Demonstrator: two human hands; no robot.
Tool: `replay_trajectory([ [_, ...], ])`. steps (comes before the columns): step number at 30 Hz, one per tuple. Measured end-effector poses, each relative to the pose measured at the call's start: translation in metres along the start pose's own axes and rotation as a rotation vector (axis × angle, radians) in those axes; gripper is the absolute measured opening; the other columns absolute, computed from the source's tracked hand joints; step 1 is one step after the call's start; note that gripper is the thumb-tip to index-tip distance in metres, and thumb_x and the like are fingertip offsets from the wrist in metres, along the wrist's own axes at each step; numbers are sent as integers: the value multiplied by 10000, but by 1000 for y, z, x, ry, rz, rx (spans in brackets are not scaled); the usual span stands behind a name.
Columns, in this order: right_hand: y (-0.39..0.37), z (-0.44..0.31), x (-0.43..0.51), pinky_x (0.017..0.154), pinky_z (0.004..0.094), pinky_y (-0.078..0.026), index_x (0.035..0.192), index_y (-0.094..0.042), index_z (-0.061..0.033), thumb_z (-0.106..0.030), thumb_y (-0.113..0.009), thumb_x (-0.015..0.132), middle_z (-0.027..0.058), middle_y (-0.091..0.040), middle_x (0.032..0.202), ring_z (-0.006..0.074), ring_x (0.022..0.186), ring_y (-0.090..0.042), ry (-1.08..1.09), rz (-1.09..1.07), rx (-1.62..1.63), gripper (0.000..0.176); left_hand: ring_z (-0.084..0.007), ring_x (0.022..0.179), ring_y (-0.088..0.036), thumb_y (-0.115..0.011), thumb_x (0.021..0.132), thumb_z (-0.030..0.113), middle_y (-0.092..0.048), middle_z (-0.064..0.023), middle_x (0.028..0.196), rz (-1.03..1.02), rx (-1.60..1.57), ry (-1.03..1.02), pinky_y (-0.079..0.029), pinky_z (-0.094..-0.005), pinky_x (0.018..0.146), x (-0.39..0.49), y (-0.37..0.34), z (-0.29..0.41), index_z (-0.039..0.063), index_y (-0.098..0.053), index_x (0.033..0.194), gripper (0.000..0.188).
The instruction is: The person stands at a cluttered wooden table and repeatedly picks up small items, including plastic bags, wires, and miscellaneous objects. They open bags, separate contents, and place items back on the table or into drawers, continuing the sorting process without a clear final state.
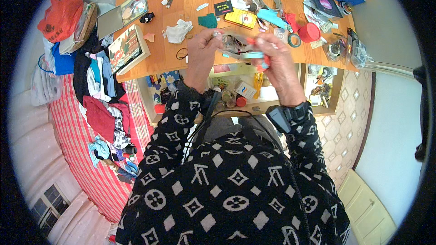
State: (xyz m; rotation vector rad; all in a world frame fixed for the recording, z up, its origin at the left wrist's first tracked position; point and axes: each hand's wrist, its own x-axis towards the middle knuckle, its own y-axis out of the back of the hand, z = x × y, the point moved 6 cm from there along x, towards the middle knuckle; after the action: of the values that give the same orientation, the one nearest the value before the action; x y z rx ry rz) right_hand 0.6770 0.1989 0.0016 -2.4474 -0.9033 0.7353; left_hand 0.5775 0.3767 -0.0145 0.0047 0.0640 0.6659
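A clear plastic bag with small mixed items inside is stretched between my hands, above the front edge of the wooden desk. My left hand pinches its left end between thumb and fingers. The right end is in my right hand, which is slightly blurred; red and light blue pieces show at its fingers. Just beyond the bag lie a yellow box, a dark green cloth and a crumpled white tissue. What exactly the bag holds is too small to tell.
Below the hands, open drawers hold jars, a white box and a red-lidded jar. On the desk are a red round container, a roll of tape, a picture box and an open flat case. Clothes lie at left.
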Motion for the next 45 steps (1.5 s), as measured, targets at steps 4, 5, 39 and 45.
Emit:
replay_trajectory([
  [4, -27, 45, 14, 553, 265, -536, 1090, -642, -5, -186, -650, 973, 120, -700, 1010, 152, 653, -632, -299, -96, 85, 216, -88, 780, -595, -641, 940, 67, -664, -39, 864, -5, -76, -26, -480, -255, 674, -2, -3, 3, 0, -729, 1087, 184],
  [5, -27, 50, 22, 575, 271, -546, 1103, -632, 8, -180, -634, 981, 128, -695, 1040, 163, 693, -644, -310, -96, 98, 225, -80, 777, -582, -630, 948, 67, -668, -22, 878, -2, -56, -22, -476, -242, 680, -3, -2, 3, 8, -729, 1097, 189],
  [39, -5, 4, -11, 1049, 457, -403, 1193, -618, -63, -50, -716, 789, 163, -547, 1330, 425, 1228, -469, 501, 297, -1641, 417, -136, 873, -627, -608, 851, -92, -556, -143, 1312, -1, -123, 206, -539, -259, 799, -12, 23, -19, -80, -587, 1256, 405],
  [45, 32, -3, 1, 897, 475, -465, 1231, -575, -33, -85, -746, 756, 196, -576, 1227, 380, 1103, -536, 476, 556, -1712, 507, -129, 888, -606, -674, 821, -51, -596, -93, 1181, -94, 79, 173, -509, -266, 809, -11, 32, -23, -69, -675, 913, 94],
])
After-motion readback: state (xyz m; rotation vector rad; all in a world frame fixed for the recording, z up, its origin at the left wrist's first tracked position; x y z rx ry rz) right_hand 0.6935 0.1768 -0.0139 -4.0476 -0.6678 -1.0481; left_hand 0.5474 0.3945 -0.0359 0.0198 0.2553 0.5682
